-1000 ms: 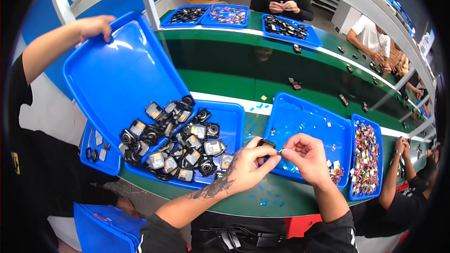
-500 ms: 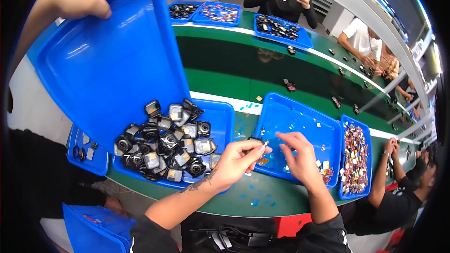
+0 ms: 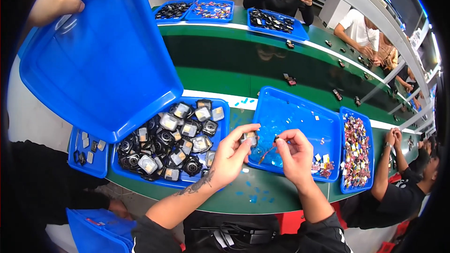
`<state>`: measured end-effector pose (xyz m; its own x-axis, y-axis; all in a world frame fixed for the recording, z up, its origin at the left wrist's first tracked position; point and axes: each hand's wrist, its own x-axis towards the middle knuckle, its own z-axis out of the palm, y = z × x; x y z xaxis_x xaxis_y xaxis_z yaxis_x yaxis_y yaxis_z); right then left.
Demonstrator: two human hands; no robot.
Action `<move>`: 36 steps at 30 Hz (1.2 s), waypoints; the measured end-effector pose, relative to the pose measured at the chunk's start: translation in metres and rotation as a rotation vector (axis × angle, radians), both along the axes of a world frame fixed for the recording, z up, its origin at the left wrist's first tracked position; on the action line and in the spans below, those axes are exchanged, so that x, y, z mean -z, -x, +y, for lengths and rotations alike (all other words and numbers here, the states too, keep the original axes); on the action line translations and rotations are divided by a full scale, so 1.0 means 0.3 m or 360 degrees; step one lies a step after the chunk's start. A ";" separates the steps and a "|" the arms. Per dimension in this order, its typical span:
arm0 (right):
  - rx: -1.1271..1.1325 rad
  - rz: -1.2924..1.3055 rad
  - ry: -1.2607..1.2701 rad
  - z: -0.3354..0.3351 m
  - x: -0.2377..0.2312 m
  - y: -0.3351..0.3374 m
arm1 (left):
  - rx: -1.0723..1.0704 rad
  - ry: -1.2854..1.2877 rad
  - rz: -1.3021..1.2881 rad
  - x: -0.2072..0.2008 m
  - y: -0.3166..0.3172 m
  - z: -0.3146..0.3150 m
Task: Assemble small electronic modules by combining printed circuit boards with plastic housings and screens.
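Observation:
My left hand (image 3: 229, 157) is closed on a small square watch case (image 3: 250, 137), which shows between thumb and fingers. A thin reddish-brown ribbon cable (image 3: 266, 154) with a dark end hangs from the pinched fingertips of my right hand (image 3: 296, 154). Both hands are over the near left edge of a blue tray (image 3: 300, 112) with blue film scraps and a few small parts in it. To the left, many watch cases (image 3: 164, 137) are heaped in another blue tray (image 3: 226, 117).
Another person's hand (image 3: 56, 0) holds a large blue tray (image 3: 103, 56) tilted over the heap. A narrow tray (image 3: 343, 159) of small parts stands right. Blue scraps (image 3: 255, 197) lie on the green table. Across the dark conveyor (image 3: 225, 58), other people work beside more trays.
The other person's tray has moved left and up from the heap, and more watch cases show. My right hand has closed on the ribbon cable. The watch case in my left hand shows more fully.

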<state>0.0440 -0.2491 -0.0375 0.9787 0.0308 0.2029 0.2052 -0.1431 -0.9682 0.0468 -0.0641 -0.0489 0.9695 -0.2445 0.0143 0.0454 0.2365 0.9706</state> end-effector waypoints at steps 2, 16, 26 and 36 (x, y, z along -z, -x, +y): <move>-0.0015 -0.0035 0.0084 0.027 -0.011 0.006 | -0.0076 0.0091 -0.0008 -0.008 0.009 -0.012; -0.0043 -0.0168 0.0463 0.042 -0.074 0.032 | 0.0151 0.0216 -0.0102 0.020 0.037 -0.034; 0.0006 -0.0304 0.0493 0.034 -0.095 0.043 | 0.0180 0.0091 -0.0211 -0.002 0.051 -0.037; 0.0070 -0.0671 0.0871 0.016 -0.119 0.048 | 0.0265 0.0032 -0.0262 -0.005 0.059 -0.037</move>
